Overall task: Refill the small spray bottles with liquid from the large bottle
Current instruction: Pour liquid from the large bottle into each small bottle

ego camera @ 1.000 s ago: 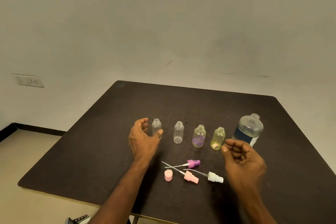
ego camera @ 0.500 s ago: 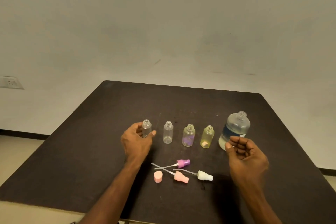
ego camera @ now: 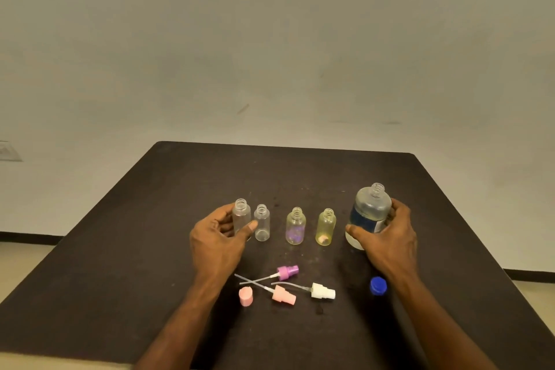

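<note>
On the dark worktop (ego camera: 150, 249), seen from the head camera, the right hand (ego camera: 387, 237) is now wrapping its curled fingers round the large bottle (ego camera: 371, 213) toward the right edge, where half a second earlier it was hovering short of it. The left hand (ego camera: 217, 237) is still gripping the leftmost clear small bottle (ego camera: 241, 215) between thumb and fingers. Three more uncapped small bottles (ego camera: 295, 225) are standing between them. Nearer the front edge, spray heads (ego camera: 322, 291) and a blue cap (ego camera: 378, 285) are lying loose.

Left hand (ego camera: 220, 237), right hand (ego camera: 387, 237): fingers curled, gripping.
</note>
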